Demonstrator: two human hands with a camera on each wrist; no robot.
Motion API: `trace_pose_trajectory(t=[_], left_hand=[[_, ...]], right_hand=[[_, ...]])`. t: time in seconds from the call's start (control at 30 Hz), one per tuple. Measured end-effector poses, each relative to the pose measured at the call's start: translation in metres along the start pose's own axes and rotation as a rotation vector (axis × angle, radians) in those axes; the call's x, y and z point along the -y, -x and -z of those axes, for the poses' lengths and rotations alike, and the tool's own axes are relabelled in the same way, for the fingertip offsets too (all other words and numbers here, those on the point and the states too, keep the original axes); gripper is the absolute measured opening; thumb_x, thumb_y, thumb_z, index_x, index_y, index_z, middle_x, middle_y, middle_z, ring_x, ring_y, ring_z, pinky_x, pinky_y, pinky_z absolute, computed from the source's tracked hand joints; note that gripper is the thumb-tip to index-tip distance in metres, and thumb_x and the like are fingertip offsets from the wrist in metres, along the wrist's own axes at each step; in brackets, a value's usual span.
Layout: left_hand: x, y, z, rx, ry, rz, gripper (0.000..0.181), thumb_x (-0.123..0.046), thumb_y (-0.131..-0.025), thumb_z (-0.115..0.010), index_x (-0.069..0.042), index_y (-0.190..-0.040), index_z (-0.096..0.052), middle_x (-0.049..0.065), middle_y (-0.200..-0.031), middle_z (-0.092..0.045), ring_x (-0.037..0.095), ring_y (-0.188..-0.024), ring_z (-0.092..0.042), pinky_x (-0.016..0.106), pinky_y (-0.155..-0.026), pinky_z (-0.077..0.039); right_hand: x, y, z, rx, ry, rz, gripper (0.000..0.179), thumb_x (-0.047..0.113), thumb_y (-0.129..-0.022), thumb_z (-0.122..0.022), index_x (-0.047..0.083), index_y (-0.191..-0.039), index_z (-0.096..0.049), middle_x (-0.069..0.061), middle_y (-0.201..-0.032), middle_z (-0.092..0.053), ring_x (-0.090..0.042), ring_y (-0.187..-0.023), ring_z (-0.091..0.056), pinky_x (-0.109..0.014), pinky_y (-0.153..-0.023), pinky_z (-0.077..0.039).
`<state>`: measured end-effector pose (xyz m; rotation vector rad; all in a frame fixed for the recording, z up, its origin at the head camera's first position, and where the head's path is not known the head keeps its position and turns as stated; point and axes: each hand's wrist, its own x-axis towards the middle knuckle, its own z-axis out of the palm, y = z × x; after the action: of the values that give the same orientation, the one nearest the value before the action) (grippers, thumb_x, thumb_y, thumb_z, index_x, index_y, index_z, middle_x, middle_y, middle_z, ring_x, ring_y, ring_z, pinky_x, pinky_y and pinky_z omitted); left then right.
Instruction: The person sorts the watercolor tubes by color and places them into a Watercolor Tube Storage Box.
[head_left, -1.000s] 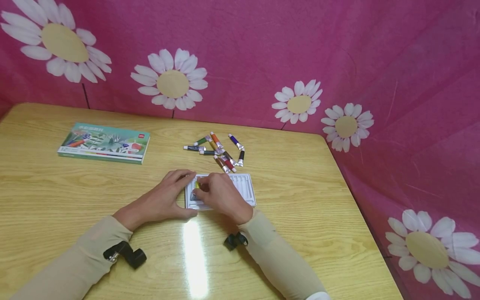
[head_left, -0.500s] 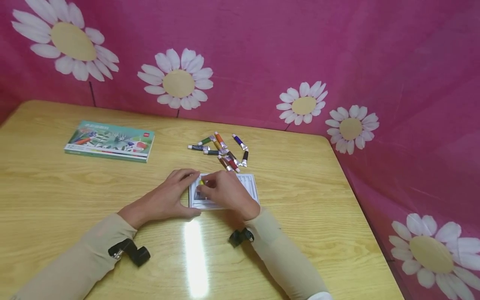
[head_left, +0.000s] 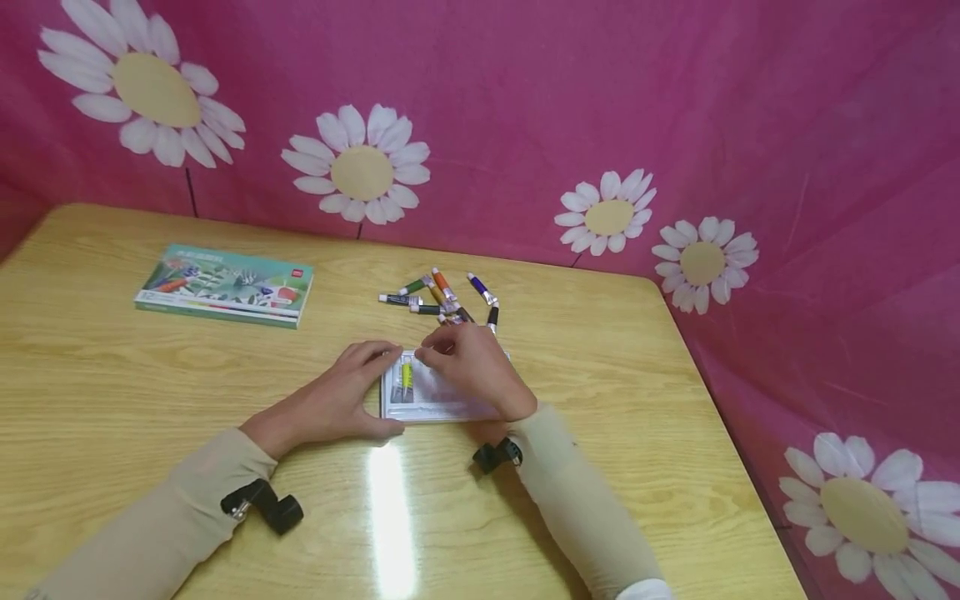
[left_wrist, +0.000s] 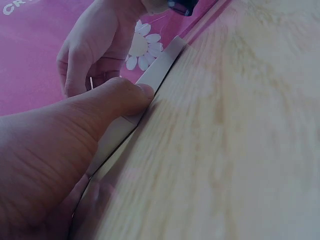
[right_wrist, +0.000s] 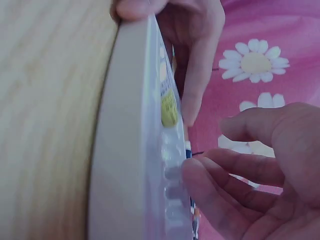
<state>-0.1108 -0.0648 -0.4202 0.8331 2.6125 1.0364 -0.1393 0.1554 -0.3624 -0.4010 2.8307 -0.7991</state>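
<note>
A white plastic paint tray [head_left: 450, 410] with long slots lies on the table. My left hand [head_left: 341, 396] grips its left end, the thumb on the near side and the fingers at the far side; the left wrist view shows the thumb [left_wrist: 117, 100] against the side wall. A yellow paint tube [head_left: 407, 379] lies in a slot toward the left end, with a tube with a grey end [head_left: 397, 390] beside it. Over the tray's middle hovers my right hand [head_left: 476, 367], its fingers loosely bent and apart, nothing between them in the right wrist view.
Behind the tray lies a loose pile of several paint tubes, among them an orange tube [head_left: 443, 282], a blue tube [head_left: 482, 287] and a black tube [head_left: 492, 317]. A green illustrated paint box [head_left: 225, 285] lies at the back left. A pink flowered cloth [head_left: 480, 108] hangs behind the table.
My right hand has let go of the yellow paint tube, which now lies in its slot, and has moved up and right. The left hand keeps its grip on the tray.
</note>
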Motion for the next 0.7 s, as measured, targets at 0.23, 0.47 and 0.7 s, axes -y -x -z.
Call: trace_pose_trajectory(t=[0.23,0.47,0.7], left_hand=[[0.0,0.0,0.0,-0.005,-0.012,-0.003,0.109,-0.052,-0.077,-0.085,-0.003,-0.161,-0.034,0.015,-0.164,-0.035,0.034,-0.151,-0.033,0.056,-0.124,-0.037],[0.0,0.0,-0.001,0.007,-0.003,0.013,0.11,-0.053,-0.077,-0.085,-0.005,-0.161,-0.033,0.013,-0.165,-0.034,0.033,-0.152,-0.032,0.055,-0.125,-0.036],[-0.001,0.0,-0.001,-0.001,-0.005,0.009,0.111,-0.053,-0.076,-0.086,-0.004,-0.161,-0.033,0.014,-0.165,-0.034,0.033,-0.152,-0.032,0.055,-0.126,-0.035]], right_hand=[[-0.008,-0.016,0.01,-0.035,-0.076,-0.064,0.02,0.029,-0.096,-0.074,0.013,-0.106,-0.08,-0.002,-0.1,-0.078,-0.013,-0.084,-0.066,-0.022,-0.069,-0.053],[-0.018,-0.036,0.022,-0.056,-0.112,-0.147,0.02,0.029,-0.097,-0.072,0.013,-0.109,-0.077,-0.004,-0.093,-0.076,-0.014,-0.074,-0.064,-0.021,-0.059,-0.05],[-0.022,-0.056,0.031,-0.077,-0.067,-0.179,0.019,0.026,-0.096,-0.072,0.012,-0.108,-0.076,-0.005,-0.098,-0.075,-0.017,-0.081,-0.063,-0.022,-0.062,-0.051]])
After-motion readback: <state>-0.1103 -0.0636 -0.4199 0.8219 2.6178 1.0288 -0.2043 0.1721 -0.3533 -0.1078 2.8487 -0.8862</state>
